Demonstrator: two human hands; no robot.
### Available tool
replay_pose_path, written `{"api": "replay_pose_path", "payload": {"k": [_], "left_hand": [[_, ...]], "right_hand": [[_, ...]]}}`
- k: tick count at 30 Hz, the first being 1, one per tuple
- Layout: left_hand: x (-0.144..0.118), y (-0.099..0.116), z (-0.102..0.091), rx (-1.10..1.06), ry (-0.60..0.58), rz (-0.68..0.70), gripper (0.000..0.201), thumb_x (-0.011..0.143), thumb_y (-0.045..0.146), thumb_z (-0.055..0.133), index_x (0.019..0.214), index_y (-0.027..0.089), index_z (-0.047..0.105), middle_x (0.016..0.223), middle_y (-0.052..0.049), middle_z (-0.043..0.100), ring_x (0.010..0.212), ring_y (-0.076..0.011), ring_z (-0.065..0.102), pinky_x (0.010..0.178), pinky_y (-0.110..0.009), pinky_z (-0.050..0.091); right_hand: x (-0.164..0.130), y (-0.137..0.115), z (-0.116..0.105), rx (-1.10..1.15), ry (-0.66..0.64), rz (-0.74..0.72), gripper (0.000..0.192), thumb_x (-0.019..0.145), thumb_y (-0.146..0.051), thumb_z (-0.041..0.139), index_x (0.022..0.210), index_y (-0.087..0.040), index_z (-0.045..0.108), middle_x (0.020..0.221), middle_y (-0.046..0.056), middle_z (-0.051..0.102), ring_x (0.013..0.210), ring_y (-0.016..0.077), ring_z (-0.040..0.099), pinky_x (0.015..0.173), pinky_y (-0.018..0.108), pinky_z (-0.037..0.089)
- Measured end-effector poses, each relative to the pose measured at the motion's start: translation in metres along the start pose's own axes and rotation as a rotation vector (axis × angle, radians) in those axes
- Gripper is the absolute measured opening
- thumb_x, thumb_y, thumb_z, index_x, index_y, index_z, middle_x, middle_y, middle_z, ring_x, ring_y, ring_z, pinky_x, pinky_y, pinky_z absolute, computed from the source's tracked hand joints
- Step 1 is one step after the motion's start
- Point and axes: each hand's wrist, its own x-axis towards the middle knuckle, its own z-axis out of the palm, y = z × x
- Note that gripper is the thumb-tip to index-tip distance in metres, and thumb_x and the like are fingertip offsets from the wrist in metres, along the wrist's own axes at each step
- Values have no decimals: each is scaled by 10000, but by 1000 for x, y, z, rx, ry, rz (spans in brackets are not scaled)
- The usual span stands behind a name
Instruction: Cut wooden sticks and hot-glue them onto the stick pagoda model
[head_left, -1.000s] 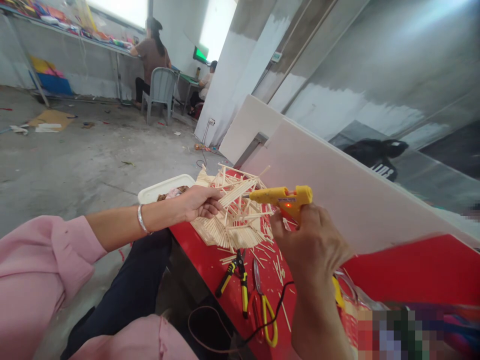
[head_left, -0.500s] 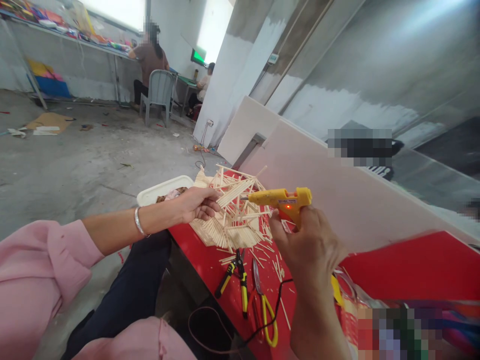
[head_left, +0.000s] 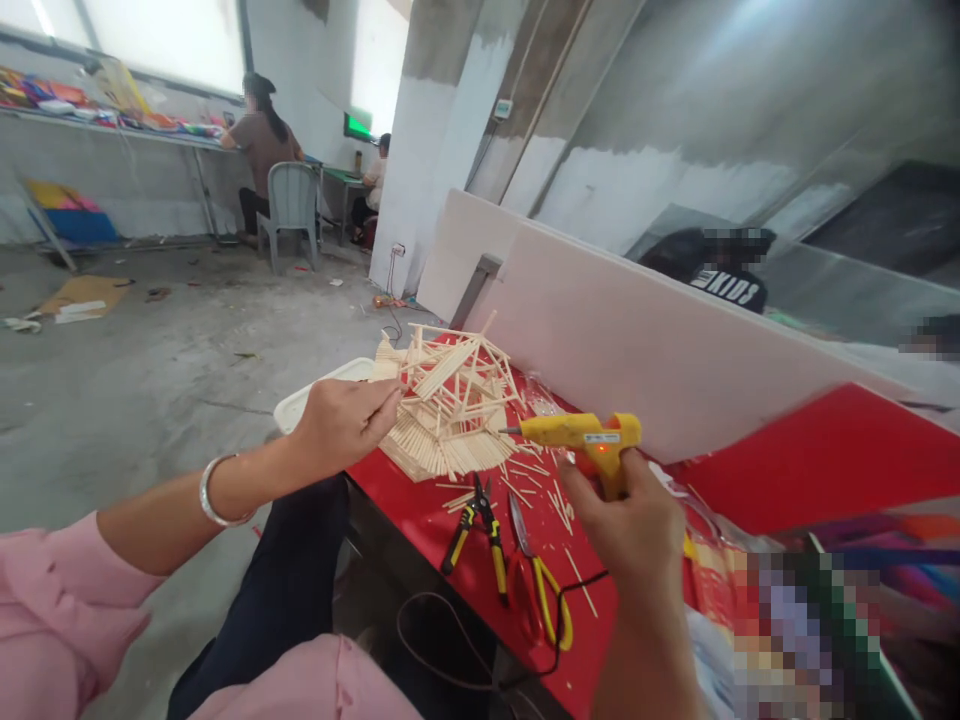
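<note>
Gripping glue gun [head_left: 581, 432] in my right hand [head_left: 637, 515]; stick model [head_left: 444, 372] at its ten o'clock, three from my left hand [head_left: 345, 420], fingers bunched, contents unclear.

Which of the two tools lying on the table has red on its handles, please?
The scissors, with one red and one yellow handle; the pliers have black-and-yellow handles.

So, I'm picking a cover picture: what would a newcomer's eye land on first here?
Probably the yellow glue gun first, held in the right hand just right of centre, its small light glowing orange. Next, the stick model near the middle of the view, on the red table, with the left hand beside it. Then the pliers and scissors, lying side by side on the table nearer the person.
</note>
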Motion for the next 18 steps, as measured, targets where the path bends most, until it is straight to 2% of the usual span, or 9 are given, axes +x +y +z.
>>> {"api": "replay_pose_path", "payload": {"k": [1,3,6,8,11,13,15,18], "left_hand": [[-3,6,-3,68,40,115,223,916,231,490,887,171,702,695,-23,729,540,-113,615,537,-230,432],[-10,20,-7,83,58,228,189,912,195,523,986,185,696,776,-22,753,584,-112,647,558,-219,459],[-28,49,-6,-3,-17,302,168,878,143,574,995,194,684,695,-3,716,563,-113,622,553,-222,451],[-42,69,4,-100,-100,329,129,877,130,579,945,180,676,615,5,655,528,-109,571,532,-227,417],[-65,99,36,-279,-242,318,156,899,145,541,776,170,634,555,12,569,495,-102,491,510,-232,360],[-79,115,66,-323,-335,258,254,932,220,493,704,166,589,605,-17,586,546,-114,517,523,-236,357],[-91,128,96,-302,-426,235,344,964,256,430,663,167,570,595,-20,591,532,-116,523,516,-245,332],[-106,137,133,-263,-491,157,428,976,320,435,595,165,552,527,-12,584,475,-110,525,488,-250,277]], "right_hand": [[-7,9,-2,54,-26,53,386,688,-548,621,630,-226,416,500,-69,387,471,96,354,488,239,293],[-22,30,-6,138,-65,172,413,664,-581,633,631,-229,422,498,-75,383,466,93,344,470,236,297],[-55,68,-14,193,-95,354,452,632,-634,641,639,-226,446,500,-75,398,475,99,355,465,240,298],[-81,94,-19,201,-107,446,476,629,-664,639,651,-220,468,512,-71,422,488,106,372,483,245,313],[-119,132,-22,139,-119,538,495,611,-670,660,697,-202,525,558,-46,494,527,129,430,527,259,351],[-134,154,-18,40,-168,577,479,644,-643,626,758,-179,582,601,-10,554,559,159,476,548,275,372],[-137,173,-7,-62,-237,594,443,721,-564,531,837,-148,634,661,36,613,604,189,524,575,289,388],[-124,196,16,-148,-300,600,422,777,-421,440,936,-111,677,749,91,667,688,220,581,631,299,404]]}}
